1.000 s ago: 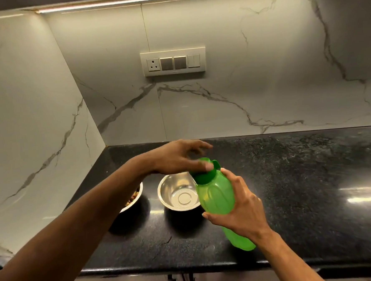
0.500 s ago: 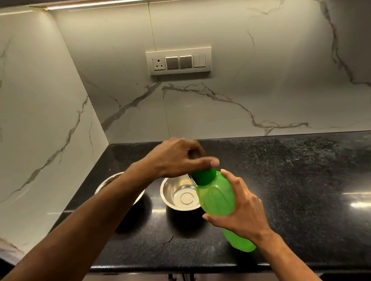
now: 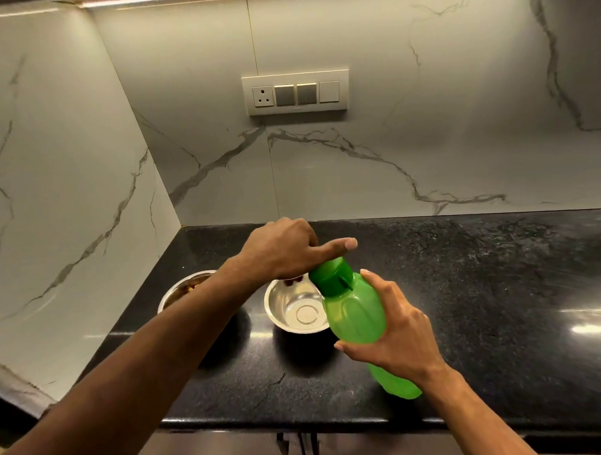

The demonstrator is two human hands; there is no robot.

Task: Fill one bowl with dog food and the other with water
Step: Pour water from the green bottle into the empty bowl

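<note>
My right hand point(image 3: 395, 330) grips a green plastic bottle point(image 3: 355, 313), held tilted above the black counter with its neck pointing toward the bowls. My left hand point(image 3: 283, 251) reaches over from the left and closes on the bottle's dark green cap point(image 3: 330, 273), forefinger stretched across its top. Just behind the bottle stands a steel bowl point(image 3: 295, 310) whose shiny bottom shows nothing in it. A second steel bowl point(image 3: 183, 290) stands to its left, mostly hidden by my left forearm; some brown kibble shows inside it.
The black granite counter point(image 3: 489, 286) runs to the right. White marble walls close the corner at the back and left. A switch and socket plate point(image 3: 296, 93) is on the back wall. The counter's front edge point(image 3: 268, 421) is near me, with cabinet doors below.
The flip lid that stood up on the cap a second ago is down now. My left hand has shifted over the cap with the forefinger extended. The bottle stayed tilted in my right hand.
</note>
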